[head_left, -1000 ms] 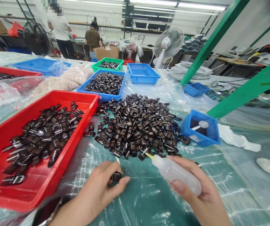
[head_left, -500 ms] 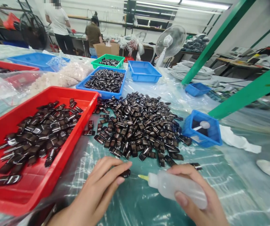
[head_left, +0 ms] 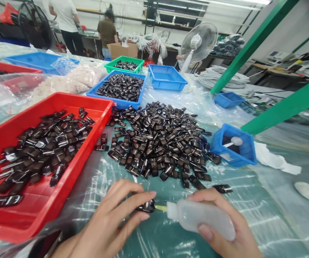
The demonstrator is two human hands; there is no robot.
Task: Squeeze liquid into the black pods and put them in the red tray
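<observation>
Between the fingertips and thumb of my left hand (head_left: 116, 218) is a small glossy black piece (head_left: 147, 206). My right hand (head_left: 224, 218) is wrapped round a translucent white squeeze bottle (head_left: 202, 216), tilted nearly level. Its thin yellow nozzle (head_left: 161, 208) points left and meets the right end of the black piece; whether it touches is too small to tell. Beyond both hands lies a large heap of similar black pieces (head_left: 159, 139) on the plastic-covered green table (head_left: 154, 236). More pieces lie in a red tray (head_left: 83, 161) on the left.
A blue bin (head_left: 235, 157) holding a white spoon-like tool stands right of the heap. Behind are a filled blue tray (head_left: 122, 104), a green tray (head_left: 108, 68) and another blue tray (head_left: 167, 84). Green posts (head_left: 286, 107) slant across the right. Two people are in the background.
The bottle has moved slightly left and its nozzle has come up to the black piece. More of that piece now shows between my left fingers. The view has shifted slightly.
</observation>
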